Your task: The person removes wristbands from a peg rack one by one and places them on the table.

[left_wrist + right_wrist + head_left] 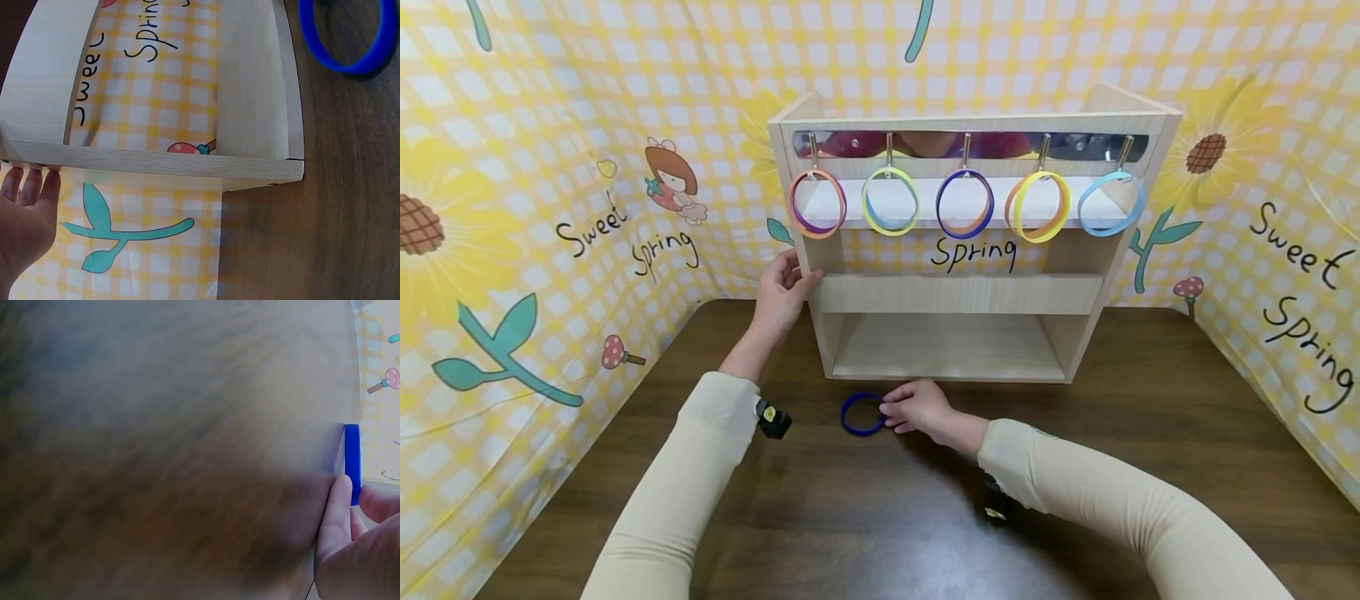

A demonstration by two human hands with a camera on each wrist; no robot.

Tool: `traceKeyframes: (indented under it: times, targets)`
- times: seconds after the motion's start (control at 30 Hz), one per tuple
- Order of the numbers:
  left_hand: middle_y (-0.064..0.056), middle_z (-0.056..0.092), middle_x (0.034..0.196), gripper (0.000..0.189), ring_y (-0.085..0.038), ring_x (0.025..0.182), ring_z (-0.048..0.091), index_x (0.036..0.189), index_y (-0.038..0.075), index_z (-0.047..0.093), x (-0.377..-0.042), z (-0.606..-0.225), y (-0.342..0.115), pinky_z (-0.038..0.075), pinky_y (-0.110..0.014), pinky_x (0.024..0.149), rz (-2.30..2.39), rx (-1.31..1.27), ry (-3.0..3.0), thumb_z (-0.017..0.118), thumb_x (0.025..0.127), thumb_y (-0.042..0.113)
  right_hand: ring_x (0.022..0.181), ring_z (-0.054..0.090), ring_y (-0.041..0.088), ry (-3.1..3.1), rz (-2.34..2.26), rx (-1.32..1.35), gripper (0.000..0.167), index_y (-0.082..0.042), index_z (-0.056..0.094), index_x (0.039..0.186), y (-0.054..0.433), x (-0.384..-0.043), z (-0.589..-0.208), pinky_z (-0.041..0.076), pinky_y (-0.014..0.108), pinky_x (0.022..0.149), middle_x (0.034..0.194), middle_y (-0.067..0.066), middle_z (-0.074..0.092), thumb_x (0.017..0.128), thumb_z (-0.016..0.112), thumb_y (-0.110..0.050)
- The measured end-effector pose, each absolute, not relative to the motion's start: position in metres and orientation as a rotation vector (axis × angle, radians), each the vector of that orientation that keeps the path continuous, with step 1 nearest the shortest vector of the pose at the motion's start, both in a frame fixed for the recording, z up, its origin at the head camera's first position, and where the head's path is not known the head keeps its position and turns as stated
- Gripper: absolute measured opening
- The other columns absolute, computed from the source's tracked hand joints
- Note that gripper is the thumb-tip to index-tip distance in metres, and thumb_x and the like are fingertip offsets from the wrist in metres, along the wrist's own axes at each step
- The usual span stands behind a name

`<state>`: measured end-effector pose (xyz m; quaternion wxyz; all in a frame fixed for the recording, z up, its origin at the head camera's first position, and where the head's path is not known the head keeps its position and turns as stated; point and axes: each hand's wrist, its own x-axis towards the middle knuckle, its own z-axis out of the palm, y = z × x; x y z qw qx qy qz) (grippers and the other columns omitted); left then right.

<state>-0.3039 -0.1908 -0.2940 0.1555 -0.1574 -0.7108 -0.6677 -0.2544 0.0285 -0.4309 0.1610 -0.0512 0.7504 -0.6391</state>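
Note:
A blue ring-shaped band (844, 414) lies on the brown table just in front of a wooden shelf (962, 294). My right hand (919, 408) pinches the band's right edge between thumb and fingers; the right wrist view shows the blue band (352, 464) edge-on at the fingertips. My left hand (781, 292) grips the shelf's left side panel, thumb at the front edge and fingers against the outer face. In the left wrist view, the fingertips of the left hand (28, 219) touch that panel, and the thumb is hidden.
Several pins on a metal strip (929, 144) along the shelf's top carry coloured bands: an orange-purple pair (842, 204), a yellow-green one (916, 208), a dark blue one (991, 204), a yellow one (1063, 212) and a light blue one (1141, 204). Checked cloth (715, 100) surrounds the table (850, 517).

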Motion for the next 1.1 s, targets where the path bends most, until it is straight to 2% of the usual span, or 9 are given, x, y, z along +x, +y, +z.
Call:
traceKeyframes:
  times: [0.17, 0.43, 0.6, 0.73, 0.83, 0.93, 1.1]
  targets:
    - [-0.025, 0.053, 0.129, 0.043, -0.022, 0.112, 0.055, 0.133, -0.011, 0.045, -0.304, -0.294, -0.191, 0.046, -0.028, 0.09, -1.904, -0.436, -2.055, 0.058, 0.093, -0.001, 0.075, 0.07, 0.025, 2.155, -1.812, -0.158, 0.018, 0.011, 0.067, 0.104, 0.028, -0.254, -0.43, 0.057, 0.035, 0.065, 0.091, 0.02, 0.071, 0.089, 0.067, 0.002]
    - [-0.008, 0.058, 0.118, 0.042, -0.019, 0.109, 0.055, 0.132, -0.009, 0.046, -0.305, -0.294, -0.191, 0.047, -0.026, 0.088, -1.92, -0.424, -2.041, 0.059, 0.093, 0.0, 0.08, 0.07, 0.028, 2.117, -1.827, -0.184, 0.019, 0.013, 0.066, 0.105, 0.031, -0.252, -0.428, 0.057, 0.035, 0.068, 0.094, 0.023, 0.07, 0.089, 0.066, 0.003]
    - [-0.015, 0.058, 0.12, 0.042, -0.021, 0.109, 0.055, 0.131, -0.012, 0.046, -0.305, -0.295, -0.19, 0.047, -0.025, 0.087, -1.91, -0.438, -2.029, 0.058, 0.092, -0.003, 0.084, 0.07, 0.028, 2.094, -1.828, -0.222, 0.022, 0.013, 0.065, 0.11, 0.038, -0.248, -0.425, 0.057, 0.035, 0.07, 0.096, 0.021, 0.07, 0.09, 0.065, 0.001]
    - [-0.021, 0.055, 0.124, 0.042, -0.036, 0.118, 0.052, 0.131, -0.012, 0.046, -0.304, -0.295, -0.19, 0.046, -0.026, 0.088, -1.915, -0.437, -2.028, 0.058, 0.092, -0.003, 0.085, 0.069, 0.03, 2.09, -1.817, -0.267, 0.026, 0.013, 0.064, 0.111, 0.045, -0.244, -0.422, 0.057, 0.036, 0.07, 0.098, 0.021, 0.069, 0.09, 0.066, -0.001]
    - [-0.024, 0.053, 0.127, 0.044, -0.042, 0.123, 0.047, 0.133, -0.012, 0.045, -0.304, -0.294, -0.19, 0.047, -0.028, 0.09, -1.925, -0.442, -2.033, 0.058, 0.092, -0.002, 0.089, 0.069, 0.032, 2.084, -1.812, -0.289, 0.028, 0.014, 0.062, 0.113, 0.053, -0.24, -0.417, 0.057, 0.037, 0.071, 0.102, 0.023, 0.068, 0.09, 0.066, -0.001]
    - [-0.028, 0.05, 0.13, 0.045, -0.043, 0.125, 0.045, 0.134, -0.011, 0.044, -0.304, -0.294, -0.19, 0.046, -0.031, 0.092, -1.928, -0.452, -2.043, 0.058, 0.093, -0.001, 0.093, 0.068, 0.033, 2.091, -1.815, -0.316, 0.03, 0.014, 0.061, 0.116, 0.062, -0.237, -0.41, 0.056, 0.039, 0.074, 0.108, 0.025, 0.066, 0.091, 0.066, -0.002]
    - [-0.025, 0.051, 0.129, 0.044, -0.038, 0.122, 0.049, 0.134, -0.01, 0.045, -0.304, -0.294, -0.191, 0.046, -0.031, 0.092, -1.92, -0.441, -2.049, 0.058, 0.093, -0.001, 0.097, 0.066, 0.037, 2.102, -1.882, -0.355, 0.032, 0.014, 0.06, 0.117, 0.079, -0.234, -0.397, 0.055, 0.042, 0.078, 0.11, 0.026, 0.064, 0.091, 0.066, -0.003]
